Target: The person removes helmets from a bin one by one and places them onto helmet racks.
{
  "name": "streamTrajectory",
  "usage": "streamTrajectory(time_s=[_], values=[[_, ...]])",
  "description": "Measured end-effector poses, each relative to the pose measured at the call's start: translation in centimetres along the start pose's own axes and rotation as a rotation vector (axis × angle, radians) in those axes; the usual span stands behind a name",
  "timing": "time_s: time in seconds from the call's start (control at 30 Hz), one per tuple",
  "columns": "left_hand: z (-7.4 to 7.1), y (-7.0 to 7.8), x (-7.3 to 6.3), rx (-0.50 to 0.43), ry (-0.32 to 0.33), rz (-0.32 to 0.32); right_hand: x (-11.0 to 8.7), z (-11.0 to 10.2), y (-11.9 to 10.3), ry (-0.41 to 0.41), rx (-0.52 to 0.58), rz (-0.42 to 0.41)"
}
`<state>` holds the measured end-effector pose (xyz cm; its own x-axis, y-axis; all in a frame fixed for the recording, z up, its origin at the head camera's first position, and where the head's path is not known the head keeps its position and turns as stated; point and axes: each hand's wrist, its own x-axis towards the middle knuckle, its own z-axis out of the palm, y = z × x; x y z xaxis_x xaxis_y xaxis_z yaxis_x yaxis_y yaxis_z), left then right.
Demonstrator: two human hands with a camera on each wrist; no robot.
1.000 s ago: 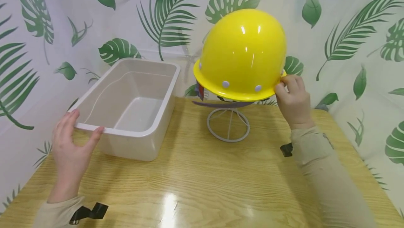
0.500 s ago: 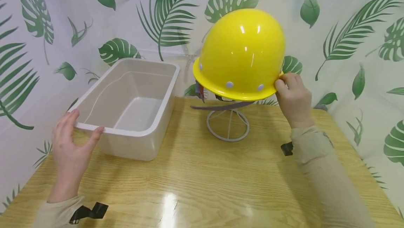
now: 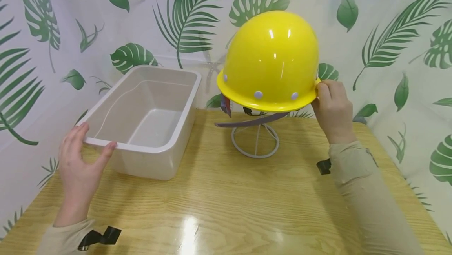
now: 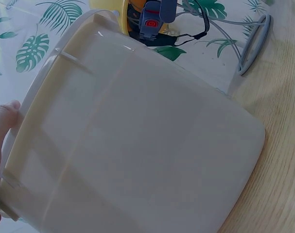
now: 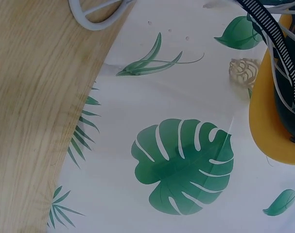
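A yellow hard hat sits over a white wire stand toward the back of the table. My right hand pinches its brim at the right side. Below the brim hangs a grey strap; in the left wrist view a dark buckle with a red centre shows under the hat. The right wrist view shows the brim and a striped strap, but no hand. On the left, my left hand rests with spread fingers and thumb on the near-left rim corner of a pale plastic tub.
The tub's inside floor is bare. All of this stands on a wood-grain table. A leaf-patterned sheet rises behind the table and along both sides.
The hard hat has turned a little, its front rivets shifting right. My right hand has moved slightly right with the brim, and the grey strap hangs lower. The left hand and tub stay still.
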<state>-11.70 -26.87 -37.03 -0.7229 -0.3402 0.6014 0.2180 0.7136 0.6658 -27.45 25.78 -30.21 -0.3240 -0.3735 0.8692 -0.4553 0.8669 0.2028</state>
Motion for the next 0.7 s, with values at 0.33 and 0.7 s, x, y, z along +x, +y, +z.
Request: streamTrajectory(time_s=[0.33, 0.7], values=[[0.21, -0.16, 0.13, -0.007, 0.008, 0.015, -0.15, -0.02, 0.19, 0.031, 0.003, 0.021], [0.06, -0.01, 0.06, 0.009, -0.006, 0.011, -0.06, -0.37, 0.28, 0.046, -0.008, 0.022]])
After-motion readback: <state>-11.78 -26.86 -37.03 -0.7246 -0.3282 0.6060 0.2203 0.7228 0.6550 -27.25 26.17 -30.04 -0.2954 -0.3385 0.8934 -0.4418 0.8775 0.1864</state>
